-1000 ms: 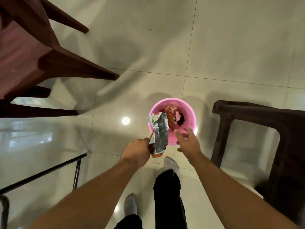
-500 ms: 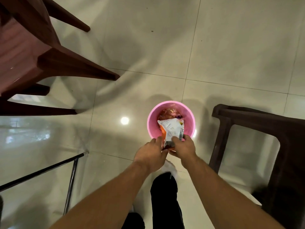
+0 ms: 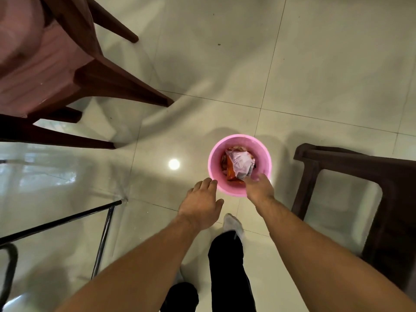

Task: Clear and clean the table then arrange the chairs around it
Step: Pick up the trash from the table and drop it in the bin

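Snack wrapper in the bin, both hands at its near rim

A crumpled silver and orange foil snack wrapper (image 3: 239, 162) lies inside the round pink plastic bin (image 3: 231, 190) on the pale tiled floor (image 3: 292, 64), between a reddish-brown plastic chair (image 3: 45, 70) and a dark brown plastic chair (image 3: 337, 158). The right hand (image 3: 260, 188) reaches over the bin's near rim, blurred fingers (image 3: 252, 179) at the wrapper's lower end; whether they pinch it cannot be told. The left hand (image 3: 200, 203) hangs just beside the rim, fingers loosely spread, holding nothing.

Bare forearms (image 3: 139, 262), black trousers (image 3: 227, 271), pale grey sock (image 3: 233, 225)
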`<state>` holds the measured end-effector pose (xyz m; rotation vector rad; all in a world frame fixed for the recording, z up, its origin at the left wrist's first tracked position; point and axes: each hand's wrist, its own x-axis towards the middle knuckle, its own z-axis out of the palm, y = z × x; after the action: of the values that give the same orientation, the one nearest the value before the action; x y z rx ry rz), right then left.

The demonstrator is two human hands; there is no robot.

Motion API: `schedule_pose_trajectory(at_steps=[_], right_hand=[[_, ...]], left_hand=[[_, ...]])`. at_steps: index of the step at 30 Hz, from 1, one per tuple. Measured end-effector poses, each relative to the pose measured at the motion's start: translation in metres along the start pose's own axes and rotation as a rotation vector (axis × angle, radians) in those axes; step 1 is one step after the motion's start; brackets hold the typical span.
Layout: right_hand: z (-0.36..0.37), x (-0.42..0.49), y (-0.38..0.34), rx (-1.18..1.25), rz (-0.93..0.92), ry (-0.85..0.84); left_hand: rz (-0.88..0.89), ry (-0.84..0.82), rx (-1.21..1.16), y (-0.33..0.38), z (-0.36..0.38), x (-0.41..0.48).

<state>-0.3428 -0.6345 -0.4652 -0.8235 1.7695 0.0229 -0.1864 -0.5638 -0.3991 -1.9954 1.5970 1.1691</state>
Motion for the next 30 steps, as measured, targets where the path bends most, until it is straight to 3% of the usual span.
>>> schedule_pose_trajectory(at_steps=[7,12,19,30], right_hand=[[-0.011,-0.107,-0.013,-0.549,-0.497,-0.046],[-0.014,-0.225,-0.025,-0.818,-0.714,0.020],[0.021,-0.403,-0.015,-1.038,-0.947,0.077],[0.215,-0.675,0.092,-1.191,-1.360,0.017]], left_hand=[[0.013,0.085,0.007,0.009,-0.034,-0.080],[-0.018,0.169,-0.048,0.003,-0.055,-0.184],[-0.078,0.413,-0.103,-0.055,-0.056,-0.361],[-0.368,0.699,-0.298,-0.221,0.100,-0.656]])
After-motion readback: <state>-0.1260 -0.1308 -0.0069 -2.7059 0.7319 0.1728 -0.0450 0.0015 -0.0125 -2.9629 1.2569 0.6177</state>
